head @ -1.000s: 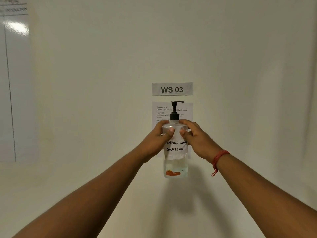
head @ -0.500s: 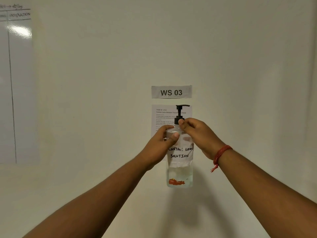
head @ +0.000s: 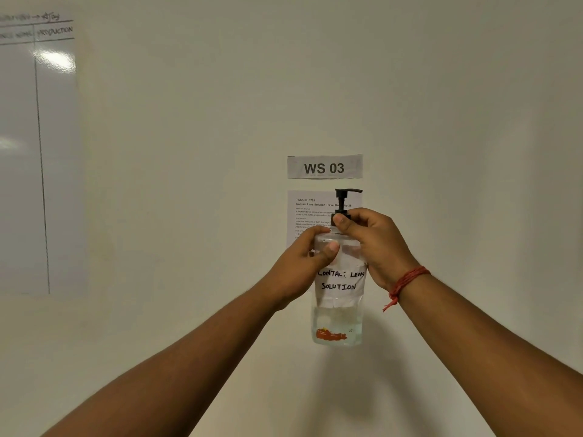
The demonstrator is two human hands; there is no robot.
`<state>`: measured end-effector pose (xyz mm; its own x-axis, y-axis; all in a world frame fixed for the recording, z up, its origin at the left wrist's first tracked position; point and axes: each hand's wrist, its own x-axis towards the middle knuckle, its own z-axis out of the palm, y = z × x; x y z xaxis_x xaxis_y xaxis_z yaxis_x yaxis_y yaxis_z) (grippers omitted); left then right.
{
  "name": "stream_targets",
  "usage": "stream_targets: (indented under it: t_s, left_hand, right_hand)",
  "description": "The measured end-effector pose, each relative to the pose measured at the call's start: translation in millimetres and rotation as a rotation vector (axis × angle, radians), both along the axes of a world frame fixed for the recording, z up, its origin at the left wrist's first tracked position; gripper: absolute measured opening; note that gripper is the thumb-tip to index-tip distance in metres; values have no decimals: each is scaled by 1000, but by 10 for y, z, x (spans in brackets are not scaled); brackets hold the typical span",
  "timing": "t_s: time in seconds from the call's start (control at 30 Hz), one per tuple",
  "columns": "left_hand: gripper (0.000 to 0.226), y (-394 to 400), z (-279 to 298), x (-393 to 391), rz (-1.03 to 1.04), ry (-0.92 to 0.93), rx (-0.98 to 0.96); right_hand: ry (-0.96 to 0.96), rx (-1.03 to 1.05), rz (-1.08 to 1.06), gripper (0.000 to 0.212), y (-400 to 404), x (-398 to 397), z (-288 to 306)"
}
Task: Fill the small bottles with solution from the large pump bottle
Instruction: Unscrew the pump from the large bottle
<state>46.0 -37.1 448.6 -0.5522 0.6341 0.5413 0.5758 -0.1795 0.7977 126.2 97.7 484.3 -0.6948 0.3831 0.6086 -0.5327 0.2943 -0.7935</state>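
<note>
The large clear pump bottle (head: 338, 313) hangs upright in the air in front of a white wall, its white label reading "CONTACT LENS SOLUTION". A black pump head (head: 344, 197) tops it, spout pointing right. My left hand (head: 303, 266) wraps the upper body of the bottle from the left. My right hand (head: 372, 244) grips the black collar at the neck with thumb and fingers. A red thread band circles the right wrist. No small bottles are in view.
On the wall behind the bottle hang a "WS 03" sign (head: 325, 167) and a printed task sheet (head: 307, 212). A whiteboard (head: 34, 159) with a drawn table covers the wall at the left.
My right hand has climbed from the bottle's shoulder to the black collar under the pump. The left hand keeps its hold on the bottle, which sits slightly further right in view.
</note>
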Motion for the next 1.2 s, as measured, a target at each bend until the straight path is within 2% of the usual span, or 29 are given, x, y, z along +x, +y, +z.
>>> stream_targets:
  t_s: [0.13, 0.3, 0.57, 0.67, 0.8, 1.0, 1.2]
  left_hand:
    - [42, -16, -1, 23, 13, 7, -2]
    - [45, -28, -6, 37, 21, 11, -14]
    - [37, -79, 31, 52, -10, -26, 6]
    - [27, -88, 31, 48, -7, 1, 4]
    - [24, -83, 36, 65, 3, 10, 0]
    - [26, -75, 42, 64, 18, 20, -3]
    - [32, -64, 34, 63, 37, 27, -2]
  right_hand:
    - [-9, 9, -16, 11, 5, -22, 2]
    - [-15, 4, -2, 14, -15, -22, 20]
    - [-54, -97, 165, 23, -42, 5, 32]
    - [-37, -99, 126, 26, -61, -19, 20]
    - [-7, -147, 79, 38, -65, -44, 3]
    - [-10, -137, 131, 25, -33, -51, 17]
    - [-16, -130, 133, 27, -30, -67, 10]
